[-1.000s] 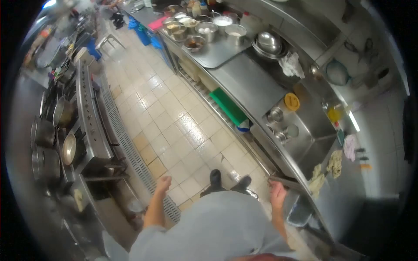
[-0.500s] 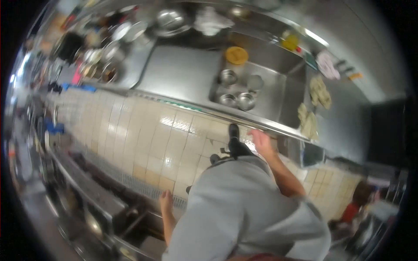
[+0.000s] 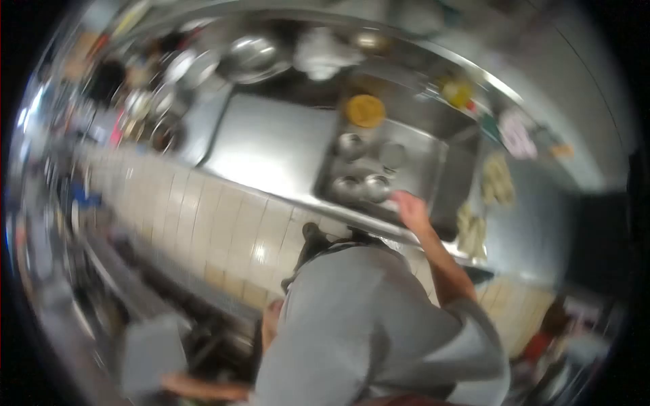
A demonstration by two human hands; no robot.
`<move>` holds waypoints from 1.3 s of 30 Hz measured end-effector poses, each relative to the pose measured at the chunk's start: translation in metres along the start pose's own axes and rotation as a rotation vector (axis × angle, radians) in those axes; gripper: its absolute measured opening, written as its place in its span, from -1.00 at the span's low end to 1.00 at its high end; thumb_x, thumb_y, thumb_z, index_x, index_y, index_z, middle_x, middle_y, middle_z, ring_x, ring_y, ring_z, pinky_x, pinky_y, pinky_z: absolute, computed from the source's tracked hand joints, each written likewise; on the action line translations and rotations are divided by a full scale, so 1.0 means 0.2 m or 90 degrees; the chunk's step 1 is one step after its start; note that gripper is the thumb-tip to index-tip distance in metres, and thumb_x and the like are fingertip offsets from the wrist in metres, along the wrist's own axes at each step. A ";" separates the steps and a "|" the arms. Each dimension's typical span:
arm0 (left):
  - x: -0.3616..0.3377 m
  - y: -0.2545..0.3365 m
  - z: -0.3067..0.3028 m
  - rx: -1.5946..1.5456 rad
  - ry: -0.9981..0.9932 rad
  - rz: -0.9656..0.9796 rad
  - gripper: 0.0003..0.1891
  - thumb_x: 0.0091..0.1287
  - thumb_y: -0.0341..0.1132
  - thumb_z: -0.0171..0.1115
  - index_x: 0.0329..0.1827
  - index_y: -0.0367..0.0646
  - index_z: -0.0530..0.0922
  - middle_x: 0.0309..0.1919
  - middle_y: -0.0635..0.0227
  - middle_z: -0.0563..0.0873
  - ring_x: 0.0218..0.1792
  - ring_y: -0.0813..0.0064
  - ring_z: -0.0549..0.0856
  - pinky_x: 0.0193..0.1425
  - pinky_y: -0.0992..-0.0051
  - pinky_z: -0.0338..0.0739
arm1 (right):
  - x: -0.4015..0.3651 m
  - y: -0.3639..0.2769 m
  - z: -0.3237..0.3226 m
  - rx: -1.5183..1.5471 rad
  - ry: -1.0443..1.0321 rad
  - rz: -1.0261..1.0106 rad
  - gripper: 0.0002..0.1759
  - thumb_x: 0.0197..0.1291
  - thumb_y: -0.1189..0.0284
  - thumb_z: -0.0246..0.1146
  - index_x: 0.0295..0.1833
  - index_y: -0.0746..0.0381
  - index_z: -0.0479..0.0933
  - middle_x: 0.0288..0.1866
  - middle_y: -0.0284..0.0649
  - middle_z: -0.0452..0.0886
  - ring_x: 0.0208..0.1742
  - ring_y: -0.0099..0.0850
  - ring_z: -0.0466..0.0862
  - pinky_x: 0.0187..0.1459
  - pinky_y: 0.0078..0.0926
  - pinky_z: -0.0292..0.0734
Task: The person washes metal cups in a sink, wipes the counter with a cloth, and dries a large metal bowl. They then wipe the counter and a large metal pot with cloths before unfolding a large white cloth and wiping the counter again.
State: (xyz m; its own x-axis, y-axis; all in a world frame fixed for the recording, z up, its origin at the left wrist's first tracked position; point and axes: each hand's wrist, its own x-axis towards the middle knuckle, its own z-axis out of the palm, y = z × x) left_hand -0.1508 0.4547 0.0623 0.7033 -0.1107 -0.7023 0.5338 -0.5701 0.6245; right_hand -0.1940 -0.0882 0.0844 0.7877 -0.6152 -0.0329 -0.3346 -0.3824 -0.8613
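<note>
My right hand (image 3: pixel 409 210) is over the front edge of the steel sink (image 3: pixel 457 183), just right of the small metal bowls. Its fingers are loosely curved and blurred, and nothing shows in them. Metal bowls (image 3: pixel 377 188) and a round yellow-orange item (image 3: pixel 365 111) lie in the basin. Down by my side, against the grey shirt, is my left hand (image 3: pixel 272 317). It is smeared and partly hidden, so its fingers cannot be made out.
Left of the basin runs a steel counter (image 3: pixel 271 145), with pots and bowls (image 3: pixel 166 132) beyond. Yellowish gloves (image 3: pixel 497 179) lie at the right. At lower left, another person's forearm (image 3: pixel 210 389) is beside a grey flat item (image 3: pixel 152 355). Tiled floor (image 3: pixel 223 216) lies below.
My right hand has moved from over the floor to the sink's front edge. I am closer to the sink. Another person's forearm and the grey flat item have come into view at lower left.
</note>
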 end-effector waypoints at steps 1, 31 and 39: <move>0.02 0.06 0.00 -0.022 0.028 -0.010 -0.68 0.51 -0.14 0.15 -0.13 -0.28 0.62 -0.38 0.37 0.64 -0.33 0.53 0.56 -0.18 0.48 0.50 | 0.00 0.03 0.01 -0.008 0.025 -0.022 -0.61 0.53 0.29 0.01 -0.12 0.31 0.67 -0.16 -0.02 0.75 -0.10 -0.19 0.74 0.02 -0.33 0.57; 0.55 -0.26 -0.53 -0.098 0.193 -0.103 -0.59 0.34 -0.17 0.35 0.09 -0.34 0.67 -0.07 0.08 0.79 -0.03 0.30 0.74 0.11 0.34 0.59 | 0.12 -0.59 0.76 -0.008 -0.135 -0.026 -0.60 0.52 0.27 0.12 -0.23 0.34 0.69 -0.46 -0.36 0.63 -0.48 -0.61 0.51 -0.41 -0.54 0.46; 0.48 -0.29 -0.57 -0.097 0.196 -0.148 -0.55 0.32 -0.15 0.35 0.11 -0.34 0.66 0.03 0.01 0.76 0.06 0.20 0.74 0.17 0.28 0.60 | 0.20 -0.56 0.86 0.019 -0.150 -0.037 -0.63 0.51 0.29 0.14 -0.25 0.34 0.67 -0.48 -0.34 0.61 -0.50 -0.62 0.48 -0.42 -0.58 0.43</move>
State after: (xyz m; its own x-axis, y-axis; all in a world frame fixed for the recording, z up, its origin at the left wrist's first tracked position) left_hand -0.0611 0.5704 -0.0016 0.6513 0.2679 -0.7100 0.7419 -0.4211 0.5218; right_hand -0.0350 0.0489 0.0918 0.9057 -0.4127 -0.0969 -0.2717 -0.3897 -0.8799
